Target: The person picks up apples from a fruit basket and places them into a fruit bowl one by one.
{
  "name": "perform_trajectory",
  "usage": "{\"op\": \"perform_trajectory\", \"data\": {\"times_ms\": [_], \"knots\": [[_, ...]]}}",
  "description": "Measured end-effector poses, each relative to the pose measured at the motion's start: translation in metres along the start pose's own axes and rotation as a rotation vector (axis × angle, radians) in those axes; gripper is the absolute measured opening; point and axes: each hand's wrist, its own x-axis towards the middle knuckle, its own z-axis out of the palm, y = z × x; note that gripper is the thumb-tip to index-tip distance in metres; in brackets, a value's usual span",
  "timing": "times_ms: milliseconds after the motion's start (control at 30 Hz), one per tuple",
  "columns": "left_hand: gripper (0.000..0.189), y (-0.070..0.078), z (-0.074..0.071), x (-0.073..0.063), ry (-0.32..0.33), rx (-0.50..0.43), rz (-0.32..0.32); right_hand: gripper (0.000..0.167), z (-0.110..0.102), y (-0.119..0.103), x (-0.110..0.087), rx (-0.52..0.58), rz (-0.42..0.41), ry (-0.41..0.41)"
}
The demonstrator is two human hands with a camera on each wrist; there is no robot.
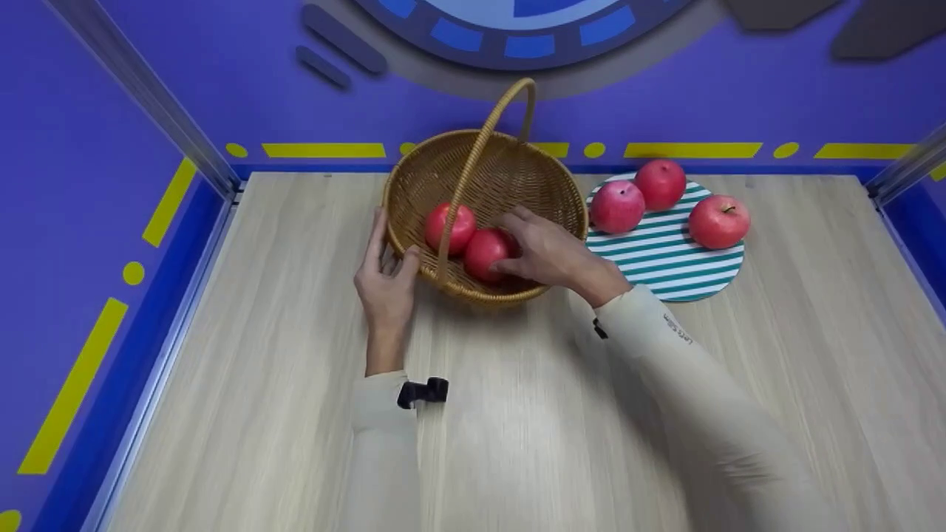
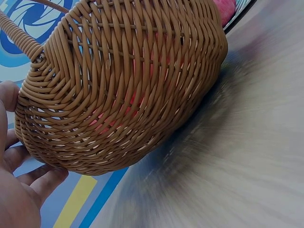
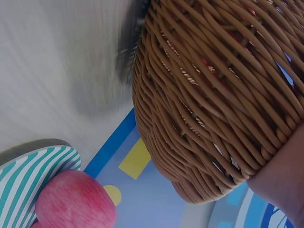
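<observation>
The wicker basket [image 1: 484, 292] with an arched handle stands near the back wall, its side filling much of both wrist views. At its left side my left hand [image 1: 386, 284] holds it, the thumb by the rim and fingertips against the weave. My right hand [image 1: 543, 247] reaches over the right rim and grips a red apple [image 1: 484, 255] inside. Another red apple [image 1: 451, 225] lies beside that one, partly behind the handle. In the right wrist view the basket [image 3: 209, 99] hides the fingers; only part of the right hand [image 3: 282, 175] shows.
A round green-and-white striped mat [image 1: 665, 277] lies right of the basket. On it are a pinkish-red apple [image 1: 618, 207], a red apple [image 1: 660, 184] and an apple with a stem [image 1: 719, 222]. A blue-purple wall [image 1: 576, 111] closes off the back of the wooden table [image 1: 502, 443].
</observation>
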Motion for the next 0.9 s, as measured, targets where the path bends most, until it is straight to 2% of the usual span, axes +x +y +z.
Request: {"op": "perform_trajectory", "data": {"times_ms": [467, 767, 900], "knots": [[0.065, 0.0, 0.0, 0.0, -0.002, -0.014, -0.017, 0.076, 0.002, -0.004, 0.011, -0.028, 0.17, -0.099], [0.067, 0.002, 0.001, 0.0, 0.001, 0.009, -0.01, 0.074, 0.005, -0.004, 0.018, -0.047, 0.169, -0.11], [0.067, 0.002, 0.0, -0.001, -0.002, 0.012, -0.013, 0.071, 0.006, -0.003, 0.018, -0.056, 0.141, -0.109]]}}
